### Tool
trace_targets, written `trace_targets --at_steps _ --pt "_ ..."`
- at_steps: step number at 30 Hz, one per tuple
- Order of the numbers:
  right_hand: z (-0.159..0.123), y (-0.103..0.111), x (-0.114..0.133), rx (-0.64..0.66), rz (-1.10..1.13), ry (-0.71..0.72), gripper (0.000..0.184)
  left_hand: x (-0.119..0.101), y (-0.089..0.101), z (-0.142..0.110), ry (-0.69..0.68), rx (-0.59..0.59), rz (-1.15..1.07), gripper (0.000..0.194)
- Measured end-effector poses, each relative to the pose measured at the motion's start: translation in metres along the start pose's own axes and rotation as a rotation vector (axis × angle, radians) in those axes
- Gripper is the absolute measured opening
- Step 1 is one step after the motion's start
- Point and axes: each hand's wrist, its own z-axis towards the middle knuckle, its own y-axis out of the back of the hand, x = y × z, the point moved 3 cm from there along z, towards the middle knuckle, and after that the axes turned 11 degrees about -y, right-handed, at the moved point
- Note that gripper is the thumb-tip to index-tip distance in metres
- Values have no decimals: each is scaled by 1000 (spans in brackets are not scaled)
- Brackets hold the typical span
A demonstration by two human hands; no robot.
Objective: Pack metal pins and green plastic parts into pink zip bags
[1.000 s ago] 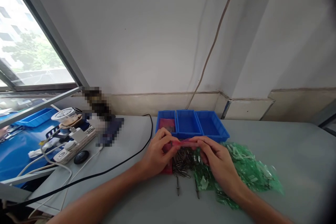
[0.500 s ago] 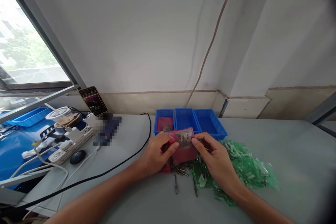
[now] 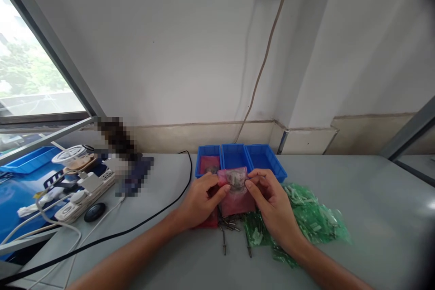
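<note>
A pink plastic bag (image 3: 237, 199) with small metal pieces showing through its upper part is held up between my two hands. My left hand (image 3: 205, 199) pinches its left edge, thumb on the front. The right edge is pinched by my right hand (image 3: 270, 204). Below the bag, several metal rivets (image 3: 231, 224) lie in a loose pile, partly hidden by it. Two longer ones lie apart nearer me, one of them a rivet (image 3: 224, 244) pointing toward me. Another red-pink bag (image 3: 210, 221) lies partly under my left hand. Beside my right hand are green plastic bags (image 3: 314, 217) with pieces inside.
Three joined blue bins (image 3: 237, 156) stand behind my hands; the left one contains a pink bag (image 3: 209, 163). A black cable (image 3: 149, 215) crosses the table on the left. Farther left are a mouse (image 3: 95, 212), a power strip (image 3: 86, 197) and a blue tray (image 3: 30, 161).
The view has shifted slightly, so the scene sits a little lower and more to the left. Both hands keep their pinch on the pink bag, whose top looks flatter and more level.
</note>
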Motion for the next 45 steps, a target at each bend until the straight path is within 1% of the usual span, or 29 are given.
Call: trace_targets --at_steps 3,6,9,13,18,21,24,28,32,35,39,45 --pt "0 1 1 0 -36 24 18 1 1 0 -6 14 0 42" --pt "1 0 1 23 -61 43 19 -1 4 -1 -37 31 0 40" --pt "0 -2 -1 58 -72 26 22 -3 7 -5 -66 23 7 37" --pt "-2 -3 -3 75 -86 -11 28 -4 9 -12 -103 -54 30 43" --pt "0 1 -6 52 -83 -12 29 -5 12 -15 -140 -137 34 40" --pt "2 1 -5 52 -72 -3 27 -8 14 -14 -210 -128 35 43" --pt "1 0 1 67 -61 -1 23 -11 15 -14 -267 -123 26 38" --pt "0 -1 6 70 -94 -14 22 -14 14 -14 -285 -114 16 32" --pt "0 -1 4 45 -101 26 27 -17 13 -16 -295 -117 55 26" --pt "0 0 0 51 -63 -9 27 -18 11 -18 -330 -125 98 33" --pt "1 -2 0 60 -22 -74 32 -18 7 -21 -380 -119 149 44" --pt "0 -1 1 58 -48 -66 37 -15 3 -23 -383 -116 166 54"
